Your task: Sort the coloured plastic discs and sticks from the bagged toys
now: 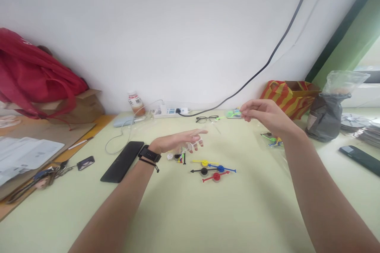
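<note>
My left hand (181,140), with a black watch on its wrist, hovers over the table with thumb and fingers apart. Around its fingers is a blurred whitish patch that I cannot make out. Partly hidden below it lie several small arrow spinners (179,157) in white, black, red and yellow. Farther right, my right hand (264,114) is raised, thumb and fingers pinched at the end of a bright green arrow spinner (232,114). Between my forearms lie a yellow spinner (204,163), a blue spinner (220,168), a black spinner (204,171) and a red spinner (216,176).
A black phone-like slab (122,162) lies beside my left wrist. Along the wall stand a bottle (135,104), a power strip (170,112), and glasses (207,119). More spinners (274,140) lie by my right forearm, near a striped bag (289,97) and grey bag (326,116).
</note>
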### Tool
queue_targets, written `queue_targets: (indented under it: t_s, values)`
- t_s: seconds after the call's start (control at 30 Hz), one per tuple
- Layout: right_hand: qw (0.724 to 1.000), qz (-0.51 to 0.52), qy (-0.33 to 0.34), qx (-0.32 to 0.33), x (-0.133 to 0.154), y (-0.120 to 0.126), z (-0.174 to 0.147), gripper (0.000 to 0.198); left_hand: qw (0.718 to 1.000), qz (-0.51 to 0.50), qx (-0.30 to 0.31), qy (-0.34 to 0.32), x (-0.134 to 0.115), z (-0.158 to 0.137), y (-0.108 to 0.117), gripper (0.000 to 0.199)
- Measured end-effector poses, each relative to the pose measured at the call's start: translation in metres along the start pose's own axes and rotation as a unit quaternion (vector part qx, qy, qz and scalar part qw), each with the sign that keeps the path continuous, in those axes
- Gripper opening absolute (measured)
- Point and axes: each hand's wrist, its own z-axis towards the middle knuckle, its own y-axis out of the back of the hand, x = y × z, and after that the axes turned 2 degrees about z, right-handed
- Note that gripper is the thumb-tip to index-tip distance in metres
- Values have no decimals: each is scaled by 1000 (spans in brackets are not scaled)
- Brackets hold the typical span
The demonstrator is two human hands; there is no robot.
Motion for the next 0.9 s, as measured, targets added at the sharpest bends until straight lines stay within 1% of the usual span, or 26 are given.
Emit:
queue_targets:
  t_s: [0.07, 0.13, 0.23, 0.3, 0.37, 0.5, 0.53, 0.6, 0.73, 0.83, 0.9]
  values:
    - [1000, -12, 12, 12, 8, -5, -2, 19, 1000, 4, 4, -9, -2, 0, -2, 65]
    - [999, -25, 17, 41, 12, -13, -2, 17, 1000, 4, 8, -21, -4, 1, -5, 66]
    - [995, -35, 8, 91, 16, -28, -1, 16, 999, -5, 15, -34, -6, 3, -9, 65]
    - [993, -40, 3, 108, 17, -36, 0, 15, 999, -3, 12, -34, -6, 5, -11, 64]
    - [995, -47, 13, 87, 17, -39, 1, 14, 1000, 5, 7, -30, -5, 7, -11, 63]
    - [997, -60, 46, -29, 19, -27, 0, 11, 999, 2, -7, -38, -3, 7, -10, 63]
    - [996, -57, 47, -44, 20, -23, -1, 11, 999, 1, -12, -42, -3, 6, -9, 63]
    - [997, -44, 44, -50, 22, -17, -2, 13, 999, 5, -19, -49, -3, 6, -9, 64]
    - [998, -37, 39, -18, 22, -21, -2, 17, 998, 21, -16, -52, -2, 7, -10, 65]
    - [997, -47, 37, 40, 21, -32, 0, 20, 998, 15, -11, -55, -2, 8, -12, 69]
    - [996, -50, 36, 66, 20, -40, 1, 22, 998, 8, -6, -55, -3, 8, -14, 73]
